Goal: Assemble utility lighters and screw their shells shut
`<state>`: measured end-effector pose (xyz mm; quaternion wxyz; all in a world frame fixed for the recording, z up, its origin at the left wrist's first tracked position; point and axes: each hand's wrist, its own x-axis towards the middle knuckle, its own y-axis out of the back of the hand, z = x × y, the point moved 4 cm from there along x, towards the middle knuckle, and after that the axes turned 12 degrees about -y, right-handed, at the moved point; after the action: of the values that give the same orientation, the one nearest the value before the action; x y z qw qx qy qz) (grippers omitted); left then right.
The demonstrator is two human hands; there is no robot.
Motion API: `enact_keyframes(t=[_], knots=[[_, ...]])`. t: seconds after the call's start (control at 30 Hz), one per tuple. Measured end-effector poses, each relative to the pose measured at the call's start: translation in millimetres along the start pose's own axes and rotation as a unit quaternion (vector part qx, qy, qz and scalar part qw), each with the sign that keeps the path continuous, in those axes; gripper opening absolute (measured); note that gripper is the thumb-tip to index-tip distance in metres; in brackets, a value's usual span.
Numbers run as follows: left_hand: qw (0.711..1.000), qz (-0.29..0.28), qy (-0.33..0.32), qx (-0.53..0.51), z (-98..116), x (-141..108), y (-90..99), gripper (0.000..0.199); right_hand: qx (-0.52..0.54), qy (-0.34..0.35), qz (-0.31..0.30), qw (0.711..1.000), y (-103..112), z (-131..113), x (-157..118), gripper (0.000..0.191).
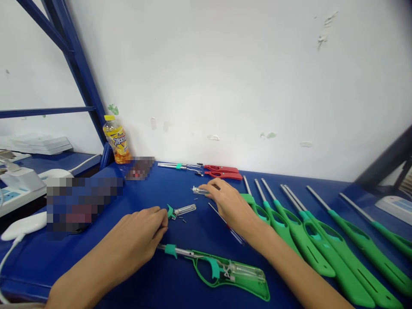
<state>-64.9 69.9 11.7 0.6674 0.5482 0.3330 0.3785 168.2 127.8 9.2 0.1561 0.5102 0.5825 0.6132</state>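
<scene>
My left hand [143,229] is closed just left of a teal trigger piece [171,212]; whatever its fingers hold is hidden. A clear fuel tube [186,210] lies beside that piece. Further back, my right hand [222,199] has its fingers closed on another clear fuel tube [200,190], whose tip points left. In front of both hands lies an opened green lighter [231,274], its inner parts and metal rod showing. Small pins [182,219] are scattered near the teal piece. A thin screwdriver [230,227] lies partly under my right hand.
Several green lighters [334,244] lie side by side at the right. Red handle halves [223,172] and metal rods [174,165] rest near the wall. A drink bottle [117,141] stands back left, with a power strip [19,189] and white cables further left.
</scene>
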Motion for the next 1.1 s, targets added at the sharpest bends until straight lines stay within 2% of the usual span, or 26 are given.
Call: enact_keyframes(t=[0.17,0.33,0.43,0.53,0.7,0.83,0.97,1.1], knots=[[1.000,0.011,0.000,0.025,12.7,5.8,7.0,0.018,-0.017,-0.003,-0.017,1.000,-2.0,-1.7,0.7,0.051],[1.000,-0.002,-0.019,0.025,17.2,12.5,2.1,0.015,-0.042,-0.001,-0.037,0.998,-5.6,-7.3,-1.7,0.032],[0.999,-0.007,-0.036,0.026,18.5,14.9,-2.0,0.019,-0.055,-0.008,-0.040,0.998,-1.8,-6.5,-0.3,0.030],[0.998,-0.003,-0.047,0.029,16.5,14.4,-4.0,0.026,-0.066,-0.034,-0.048,0.996,10.5,8.3,3.3,0.030],[0.998,0.029,-0.042,0.028,13.1,11.8,2.5,0.029,-0.084,-0.084,-0.115,0.986,32.8,57.7,2.0,0.027],[0.998,0.059,-0.029,0.023,13.2,11.1,10.4,0.031,-0.095,-0.109,-0.170,0.975,29.3,86.2,-1.9,0.033],[0.996,0.081,-0.021,0.025,12.8,11.1,14.1,0.031,-0.094,-0.118,-0.178,0.972,20.2,91.9,0.1,0.029],[0.995,0.091,-0.029,0.023,17.1,11.1,15.6,0.031,-0.077,-0.134,-0.138,0.978,32.7,84.8,3.4,0.030]])
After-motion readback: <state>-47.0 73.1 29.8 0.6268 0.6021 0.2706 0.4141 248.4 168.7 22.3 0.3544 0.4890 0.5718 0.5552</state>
